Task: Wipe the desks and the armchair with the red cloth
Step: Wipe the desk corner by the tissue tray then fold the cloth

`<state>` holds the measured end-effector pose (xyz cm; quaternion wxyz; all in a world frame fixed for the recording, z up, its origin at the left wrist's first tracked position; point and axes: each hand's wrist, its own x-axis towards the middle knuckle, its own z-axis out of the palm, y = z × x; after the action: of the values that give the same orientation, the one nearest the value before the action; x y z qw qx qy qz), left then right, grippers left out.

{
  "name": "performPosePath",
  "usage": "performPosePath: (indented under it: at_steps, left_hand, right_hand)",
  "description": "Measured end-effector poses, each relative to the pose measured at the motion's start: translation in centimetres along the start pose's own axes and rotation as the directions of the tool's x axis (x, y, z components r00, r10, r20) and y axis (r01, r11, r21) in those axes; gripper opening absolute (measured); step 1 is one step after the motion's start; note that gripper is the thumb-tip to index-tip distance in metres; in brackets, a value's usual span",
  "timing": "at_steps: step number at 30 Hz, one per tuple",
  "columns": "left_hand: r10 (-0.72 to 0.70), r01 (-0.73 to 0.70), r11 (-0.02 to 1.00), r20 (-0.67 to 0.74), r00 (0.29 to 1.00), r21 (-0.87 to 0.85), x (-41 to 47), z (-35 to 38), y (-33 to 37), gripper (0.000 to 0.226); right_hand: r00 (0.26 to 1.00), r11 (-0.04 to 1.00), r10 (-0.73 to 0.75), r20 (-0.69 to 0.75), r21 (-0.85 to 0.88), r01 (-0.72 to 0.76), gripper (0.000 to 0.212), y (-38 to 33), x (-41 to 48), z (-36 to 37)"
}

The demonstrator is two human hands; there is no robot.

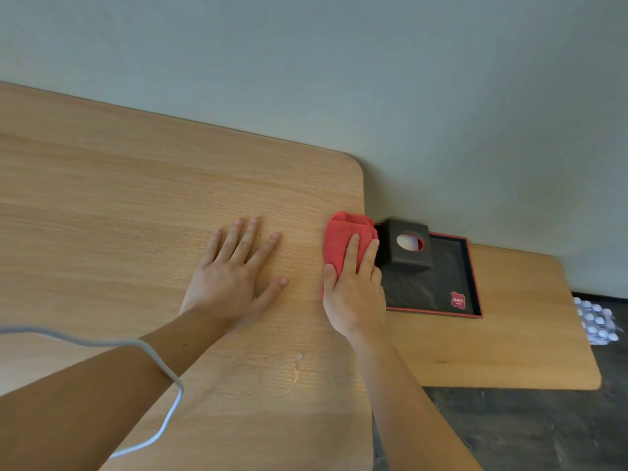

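A light wooden desk (136, 205) fills the left and middle of the head view. My left hand (234, 277) lies flat on it, fingers spread, holding nothing. My right hand (353, 294) presses a folded red cloth (339, 236) onto the desk near its right edge, fingers on top of the cloth. A wet ring-shaped smear (289, 375) shows on the desk surface between my forearms. A second, lower wooden desk (516, 351) stands to the right. No armchair is in view.
On the lower desk sits a black tray with red trim (445, 287) holding a black tissue box (407, 246), close to my right hand. A white cable (163, 368) crosses my left forearm. Several bottle caps (594, 321) show on the dark floor at right. A grey wall is behind.
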<state>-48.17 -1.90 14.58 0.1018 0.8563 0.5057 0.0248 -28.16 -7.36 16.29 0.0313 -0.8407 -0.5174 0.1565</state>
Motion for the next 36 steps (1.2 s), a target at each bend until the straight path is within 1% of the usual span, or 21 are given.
performPosePath:
  at_steps: [8, 10, 12, 13, 14, 15, 16, 17, 18, 19, 21, 22, 23, 25, 26, 27, 28, 29, 30, 32, 36]
  left_hand:
    - [0.005, -0.005, 1.0, -0.01, 1.0, -0.013, -0.1, 0.0, 0.1, 0.08]
    - [0.003, -0.003, 1.0, -0.013, 1.0, -0.01, -0.1, 0.0, 0.0, 0.079]
    - [0.004, -0.004, 1.0, -0.015, 1.0, -0.002, 0.0, 0.1, -0.1, 0.079]
    - [0.005, -0.005, 1.0, -0.014, 1.0, -0.002, 0.0, 0.2, -0.2, 0.079]
    - [0.006, -0.006, 1.0, -0.014, 1.0, -0.005, 0.0, 0.3, -0.2, 0.079]
    - [0.007, -0.007, 1.0, -0.015, 1.0, -0.006, 0.0, 0.3, -0.3, 0.078]
    - [0.009, -0.009, 1.0, -0.016, 1.0, -0.005, 0.1, 0.4, -0.3, 0.078]
    - [0.009, -0.009, 1.0, -0.017, 1.0, -0.004, 0.1, 0.4, -0.3, 0.078]
    - [0.008, -0.008, 1.0, -0.019, 1.0, -0.003, 0.1, 0.4, -0.3, 0.078]
    - [0.009, -0.009, 1.0, -0.02, 1.0, -0.002, 0.1, 0.4, -0.4, 0.077]
    - [0.013, -0.013, 1.0, -0.017, 1.0, -0.001, 0.1, 0.4, -0.4, 0.077]
    - [0.014, -0.014, 1.0, -0.016, 1.0, -0.002, 0.0, 0.4, -0.3, 0.077]
    - [0.014, -0.014, 1.0, -0.016, 1.0, -0.004, 0.0, 0.4, -0.3, 0.077]
    - [0.015, -0.015, 1.0, -0.012, 1.0, -0.007, 0.0, 0.3, -0.3, 0.077]
    - [0.014, -0.014, 1.0, -0.009, 1.0, -0.008, 0.0, 0.3, -0.3, 0.077]
    - [0.013, -0.013, 1.0, -0.009, 1.0, -0.009, 0.0, 0.3, -0.2, 0.077]
    - [0.013, -0.013, 1.0, -0.009, 1.0, -0.009, 0.0, 0.2, -0.2, 0.077]
    - [0.014, -0.014, 1.0, -0.009, 1.0, -0.01, 0.0, 0.2, -0.2, 0.077]
    - [0.015, -0.015, 1.0, -0.008, 1.0, -0.012, 0.0, 0.1, -0.2, 0.077]
    - [0.017, -0.017, 1.0, -0.012, 1.0, -0.013, 0.0, 0.1, -0.2, 0.077]
    - [0.017, -0.017, 1.0, -0.016, 1.0, -0.016, 0.0, 0.3, -0.2, 0.075]
  right_hand:
    - [0.997, 0.997, -0.073, -0.038, 0.004, 0.073, 0.066, 2.1, -6.9, 1.3]
    - [0.992, 0.989, -0.117, -0.048, 0.082, 0.121, 0.062, 2.7, -8.2, 1.4]
    - [0.997, 0.951, -0.082, -0.008, 0.298, 0.081, 0.056, 3.6, -8.8, 0.9]
    - [0.998, 0.882, 0.002, 0.057, 0.471, -0.029, 0.053, 4.0, -8.8, 0.3]
    - [0.98, 0.724, 0.115, 0.163, 0.661, -0.195, 0.051, 4.5, -8.9, -0.6]
    - [0.936, 0.482, 0.197, 0.291, 0.803, -0.351, 0.048, 5.0, -9.0, -1.6]
    - [0.891, 0.217, 0.227, 0.393, 0.872, -0.44, 0.047, 5.7, -9.1, -2.6]
    - [0.87, 0.012, 0.231, 0.436, 0.893, -0.451, 0.046, 6.4, -9.1, -3.4]
    - [0.869, -0.106, 0.236, 0.436, 0.9, -0.422, 0.044, 7.0, -9.0, -4.2]
    - [0.874, -0.169, 0.253, 0.415, 0.908, -0.383, 0.043, 7.5, -9.1, -4.9]
    - [0.884, -0.206, 0.305, 0.353, 0.931, -0.301, 0.038, 7.5, -9.5, -6.1]
    - [0.891, -0.162, 0.329, 0.313, 0.948, -0.274, 0.032, 6.9, -9.9, -6.5]
    - [0.897, -0.043, 0.357, 0.26, 0.964, -0.262, 0.03, 6.2, -10.5, -6.6]
    - [0.929, 0.322, 0.353, 0.109, 0.918, -0.23, 0.046, 4.2, -12.2, -6.1]
    - [0.956, 0.5, 0.292, 0.032, 0.847, -0.181, 0.061, 3.0, -13.2, -5.3]
    - [0.986, 0.661, 0.165, -0.027, 0.745, -0.09, 0.073, 1.9, -14.0, -4.2]
    - [0.998, 0.804, -0.01, -0.064, 0.593, 0.046, 0.076, 1.0, -14.6, -2.5]
    - [0.988, 0.896, -0.149, -0.047, 0.416, 0.155, 0.076, 0.2, -15.1, -0.8]
    - [0.979, 0.948, -0.203, 0.006, 0.25, 0.195, 0.078, -0.7, -15.4, 0.7]
    - [0.987, 0.989, -0.148, 0.068, 0.006, 0.148, 0.087, -1.9, -15.4, 2.8]
    - [0.996, 0.994, -0.085, -0.014, -0.071, 0.084, 0.074, -3.0, -13.7, 4.3]
